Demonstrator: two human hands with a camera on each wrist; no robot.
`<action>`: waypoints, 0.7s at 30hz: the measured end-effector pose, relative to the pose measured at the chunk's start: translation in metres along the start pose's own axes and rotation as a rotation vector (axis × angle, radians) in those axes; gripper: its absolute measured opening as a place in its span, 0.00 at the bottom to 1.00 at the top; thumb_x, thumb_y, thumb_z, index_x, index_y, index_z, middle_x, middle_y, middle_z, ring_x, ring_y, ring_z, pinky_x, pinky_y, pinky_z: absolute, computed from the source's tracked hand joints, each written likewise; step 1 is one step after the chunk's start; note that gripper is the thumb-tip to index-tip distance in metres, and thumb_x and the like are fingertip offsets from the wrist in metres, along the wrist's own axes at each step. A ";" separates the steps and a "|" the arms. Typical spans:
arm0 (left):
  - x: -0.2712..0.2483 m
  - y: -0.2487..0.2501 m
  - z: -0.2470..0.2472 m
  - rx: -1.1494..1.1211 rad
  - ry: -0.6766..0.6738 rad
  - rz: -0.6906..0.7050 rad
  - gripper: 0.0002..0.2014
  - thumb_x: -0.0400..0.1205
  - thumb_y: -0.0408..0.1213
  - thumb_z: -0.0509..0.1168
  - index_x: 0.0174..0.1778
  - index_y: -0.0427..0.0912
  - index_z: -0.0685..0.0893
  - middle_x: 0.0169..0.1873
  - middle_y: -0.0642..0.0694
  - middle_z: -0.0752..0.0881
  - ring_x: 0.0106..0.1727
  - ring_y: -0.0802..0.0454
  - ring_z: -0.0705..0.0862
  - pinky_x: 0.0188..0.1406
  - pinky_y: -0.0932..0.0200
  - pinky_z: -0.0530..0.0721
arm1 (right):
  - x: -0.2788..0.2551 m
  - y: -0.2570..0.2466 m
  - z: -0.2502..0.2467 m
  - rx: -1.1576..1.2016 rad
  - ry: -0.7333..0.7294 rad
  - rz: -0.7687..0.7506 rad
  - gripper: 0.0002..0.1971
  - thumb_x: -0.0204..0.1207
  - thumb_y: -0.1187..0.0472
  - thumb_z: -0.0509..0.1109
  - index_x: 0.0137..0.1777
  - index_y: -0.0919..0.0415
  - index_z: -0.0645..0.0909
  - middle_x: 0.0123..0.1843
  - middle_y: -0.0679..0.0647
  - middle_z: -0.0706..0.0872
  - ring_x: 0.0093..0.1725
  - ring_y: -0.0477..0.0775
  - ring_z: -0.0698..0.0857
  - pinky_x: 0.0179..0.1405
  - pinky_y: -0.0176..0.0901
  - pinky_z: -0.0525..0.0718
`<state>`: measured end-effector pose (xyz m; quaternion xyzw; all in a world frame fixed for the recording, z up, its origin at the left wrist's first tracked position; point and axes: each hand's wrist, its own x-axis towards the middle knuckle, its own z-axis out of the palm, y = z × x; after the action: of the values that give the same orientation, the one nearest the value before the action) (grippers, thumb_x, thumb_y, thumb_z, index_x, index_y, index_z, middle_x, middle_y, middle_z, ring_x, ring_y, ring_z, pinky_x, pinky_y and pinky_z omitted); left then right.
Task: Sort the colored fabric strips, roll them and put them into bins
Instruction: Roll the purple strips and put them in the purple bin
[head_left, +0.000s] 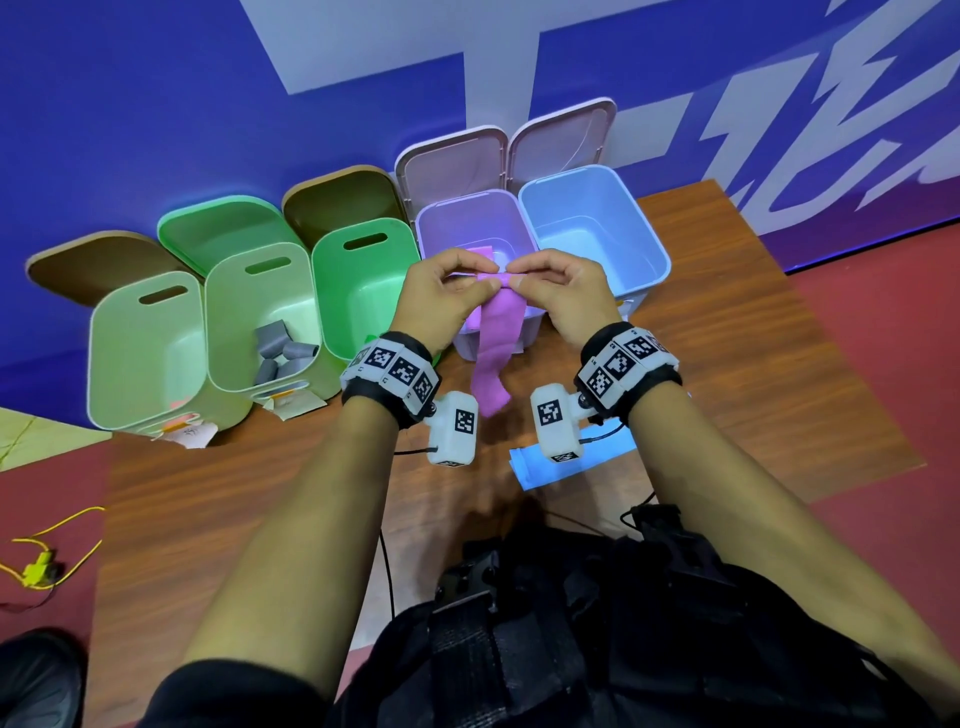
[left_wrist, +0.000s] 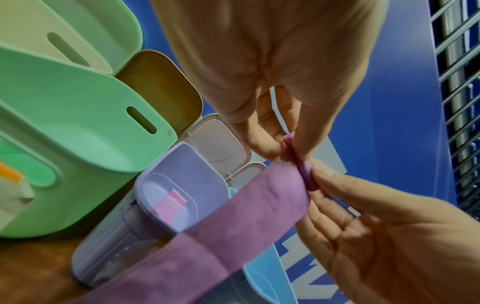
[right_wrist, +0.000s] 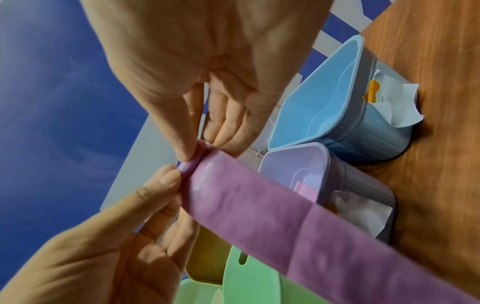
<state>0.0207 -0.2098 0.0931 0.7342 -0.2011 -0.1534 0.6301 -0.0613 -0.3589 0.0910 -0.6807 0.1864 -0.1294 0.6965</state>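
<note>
From the head view, the purple fabric strip (head_left: 492, 343) hangs between the two hands above the front rim of the lilac bin (head_left: 524, 228), its long axis running down toward the desk (head_left: 727, 332), with the loose tail ending just above the wood. The left hand (head_left: 441, 296) and right hand (head_left: 561, 291) meet at its top edge, equally near, each pinching one end of a small started roll; the bin lies directly behind and below them. Grey rolls (head_left: 283, 353) already sit in a pale green bin (head_left: 218, 332), and a blue strip (head_left: 545, 467) lies on the desk near the right wrist. In the left wrist view, thumb and forefinger of the left hand (left_wrist: 275, 115) are curled onto the roll's end, and a pink piece (left_wrist: 170, 203) lies inside the lilac bin. The right wrist view shows the right hand (right_wrist: 221, 102) pinching likewise, other fingers loosely bent. Judging by this, rolling has only begun and most of the strip is unwound.
</note>
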 end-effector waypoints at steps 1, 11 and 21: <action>0.000 0.000 0.000 0.002 0.004 -0.003 0.09 0.75 0.25 0.75 0.44 0.43 0.88 0.44 0.47 0.89 0.45 0.54 0.87 0.50 0.62 0.85 | 0.000 0.000 0.000 -0.011 0.006 -0.006 0.07 0.76 0.74 0.75 0.52 0.70 0.87 0.45 0.56 0.90 0.44 0.45 0.89 0.48 0.32 0.85; 0.002 -0.001 0.000 -0.033 -0.014 -0.024 0.08 0.76 0.24 0.73 0.42 0.42 0.89 0.39 0.45 0.90 0.44 0.50 0.89 0.54 0.58 0.87 | 0.001 0.001 0.001 0.013 0.017 -0.020 0.10 0.74 0.75 0.75 0.53 0.67 0.87 0.52 0.60 0.91 0.52 0.51 0.90 0.54 0.35 0.86; -0.001 -0.004 0.000 -0.066 -0.039 -0.057 0.07 0.78 0.22 0.71 0.46 0.38 0.87 0.40 0.43 0.89 0.44 0.52 0.87 0.51 0.60 0.86 | 0.001 0.004 0.000 -0.011 0.021 -0.025 0.08 0.74 0.74 0.75 0.52 0.69 0.88 0.48 0.63 0.91 0.48 0.52 0.89 0.54 0.41 0.88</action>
<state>0.0202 -0.2094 0.0893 0.7153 -0.1871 -0.1923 0.6452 -0.0603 -0.3589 0.0869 -0.6853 0.1858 -0.1445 0.6892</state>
